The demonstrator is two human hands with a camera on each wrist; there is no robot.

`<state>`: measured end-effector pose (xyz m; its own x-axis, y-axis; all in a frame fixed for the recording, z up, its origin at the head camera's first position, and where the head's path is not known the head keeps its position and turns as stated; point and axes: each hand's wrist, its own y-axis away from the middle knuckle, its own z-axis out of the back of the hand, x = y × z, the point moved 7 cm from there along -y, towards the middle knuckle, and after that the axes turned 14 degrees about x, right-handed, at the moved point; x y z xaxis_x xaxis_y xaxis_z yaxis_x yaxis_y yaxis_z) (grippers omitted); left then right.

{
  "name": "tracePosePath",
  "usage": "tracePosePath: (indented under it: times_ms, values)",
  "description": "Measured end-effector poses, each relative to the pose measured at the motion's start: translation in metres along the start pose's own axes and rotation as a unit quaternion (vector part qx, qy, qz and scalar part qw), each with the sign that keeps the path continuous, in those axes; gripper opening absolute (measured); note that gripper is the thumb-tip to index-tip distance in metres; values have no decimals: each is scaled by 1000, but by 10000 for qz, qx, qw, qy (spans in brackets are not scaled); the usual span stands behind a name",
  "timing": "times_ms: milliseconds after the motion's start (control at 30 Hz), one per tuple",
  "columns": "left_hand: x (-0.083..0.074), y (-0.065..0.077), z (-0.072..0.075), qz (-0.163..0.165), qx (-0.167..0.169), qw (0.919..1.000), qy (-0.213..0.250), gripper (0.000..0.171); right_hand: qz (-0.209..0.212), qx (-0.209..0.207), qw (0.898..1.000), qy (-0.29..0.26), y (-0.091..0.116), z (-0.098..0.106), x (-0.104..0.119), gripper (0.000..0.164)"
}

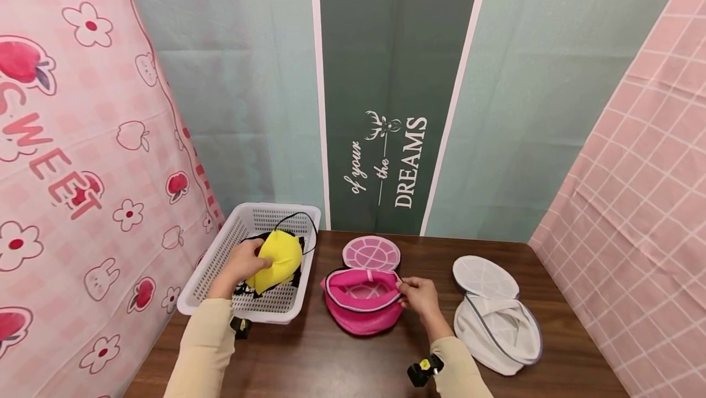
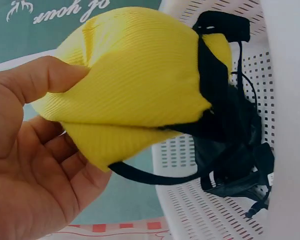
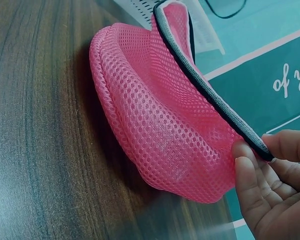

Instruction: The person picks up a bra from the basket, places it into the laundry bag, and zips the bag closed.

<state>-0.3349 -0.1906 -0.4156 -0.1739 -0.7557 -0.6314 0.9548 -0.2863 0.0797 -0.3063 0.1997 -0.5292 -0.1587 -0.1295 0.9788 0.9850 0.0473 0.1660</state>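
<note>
My left hand (image 1: 245, 261) pinches a yellow ribbed bra (image 2: 140, 70) with black straps between thumb and fingers, over the white basket (image 1: 187, 287). In the left wrist view the bra's cup is folded over, and black straps (image 2: 155, 176) hang from it. My right hand (image 1: 421, 295) pinches the zipper edge of a pink mesh laundry bag (image 3: 155, 135). The bag stands on the table with its mouth open and its round lid (image 1: 371, 253) laid back behind it. Dark garments (image 2: 230, 145) lie in the basket beneath the bra.
A white mesh laundry bag (image 1: 491, 340), its round lid (image 1: 485, 276) folded back, lies on the right of the brown wooden table (image 1: 353, 367). Fabric curtains (image 1: 265, 110) hang behind the table and along both sides.
</note>
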Motion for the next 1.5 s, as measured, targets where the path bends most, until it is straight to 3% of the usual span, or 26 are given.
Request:
tracePosePath:
  times_ms: [167, 467, 767, 967, 1067, 1267, 1500]
  values:
    - [-6, 3, 5, -98, -200, 9995, 202, 16, -5, -33, 10000, 56, -1, 1, 1, 24]
    - [-20, 9, 13, -331, -516, 9981, -45, 22, 60, -63, 10000, -14, 0, 2, 1, 20]
    - [-29, 8, 12, -282, -631, 9976, 22, 28, -69, 34, 9997, -215, -3, 0, 2, 22]
    - [-37, 8, 11, -473, -845, 9953, 95, 32, -121, 71, 9996, -255, -1, -2, 4, 24]
    - [-38, 6, 9, -558, -904, 9941, 219, 36, -102, 96, 9996, -248, -1, -2, 5, 24]
    - [-44, 2, -5, -763, -834, 9926, 443, 29, -119, 136, 9995, -275, 0, -3, 4, 23]
    - [-57, -1, -22, -798, -743, 9918, 660, 29, -125, 151, 9995, -257, -1, -5, 3, 23]
